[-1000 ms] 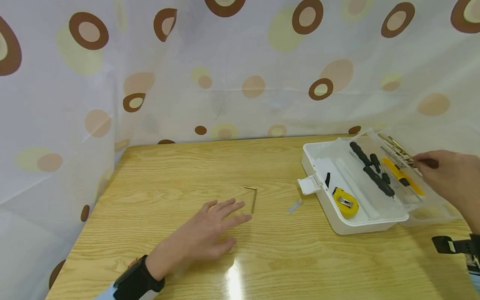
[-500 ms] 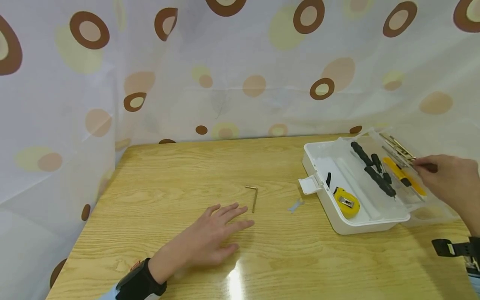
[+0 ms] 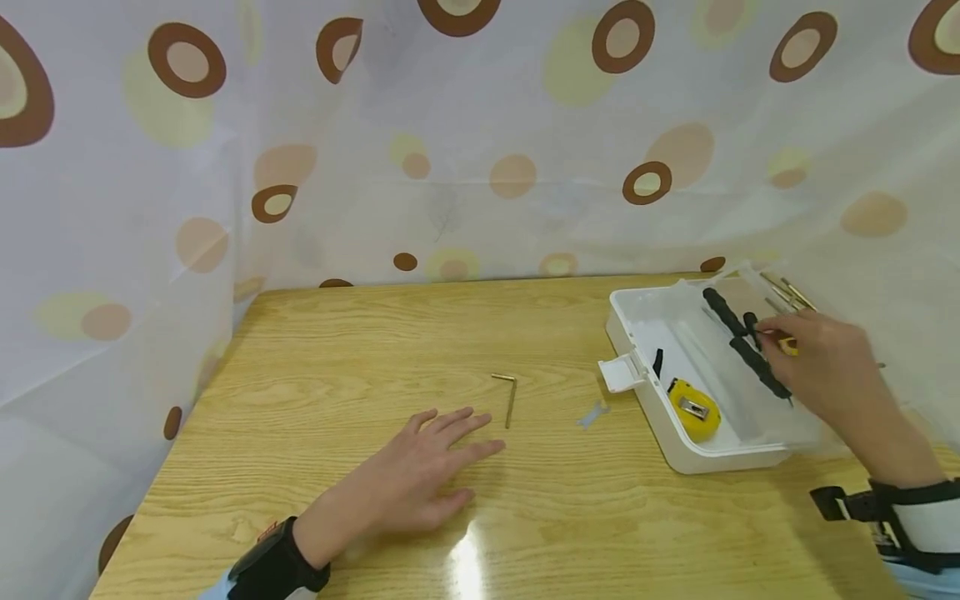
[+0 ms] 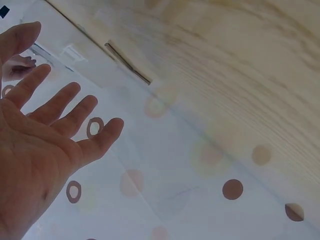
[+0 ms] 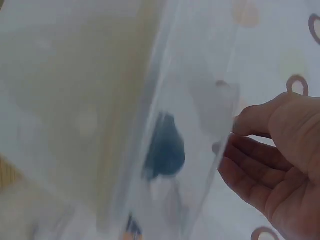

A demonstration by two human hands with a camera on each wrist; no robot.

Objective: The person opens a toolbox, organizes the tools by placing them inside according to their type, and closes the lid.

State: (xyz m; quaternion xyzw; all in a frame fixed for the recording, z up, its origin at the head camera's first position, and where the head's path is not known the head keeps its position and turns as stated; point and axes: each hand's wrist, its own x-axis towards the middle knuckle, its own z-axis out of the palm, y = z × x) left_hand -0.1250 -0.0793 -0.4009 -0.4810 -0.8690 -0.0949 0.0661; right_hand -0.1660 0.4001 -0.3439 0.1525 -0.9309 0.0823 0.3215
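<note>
My left hand (image 3: 420, 475) hovers low over the wooden table in the head view, fingers spread, with nothing in it. Just beyond its fingertips lies a brass hex key (image 3: 510, 400), bent in an L. My right hand (image 3: 821, 367) reaches over the open white toolbox (image 3: 720, 457), thumb and fingers brought together beside black-handled screwdrivers (image 3: 723, 310). In the right wrist view the curled fingers (image 5: 250, 185) end right at the edge of a blurred translucent panel (image 5: 205, 115). I cannot tell what is between those fingertips. More brass hex keys (image 3: 795, 293) lie behind the hand.
A small grey open-ended wrench (image 3: 593, 414) lies left of the toolbox. Inside the box sit a yellow tape measure (image 3: 694, 411) and a small black piece (image 3: 657, 362). The box's white latch (image 3: 621, 372) juts out leftward. A patterned curtain (image 3: 450, 150) hangs behind the table.
My right hand has moved left from the brass hex keys to beside the screwdrivers, covering most of the yellow-handled tool. The left hand is nearly still.
</note>
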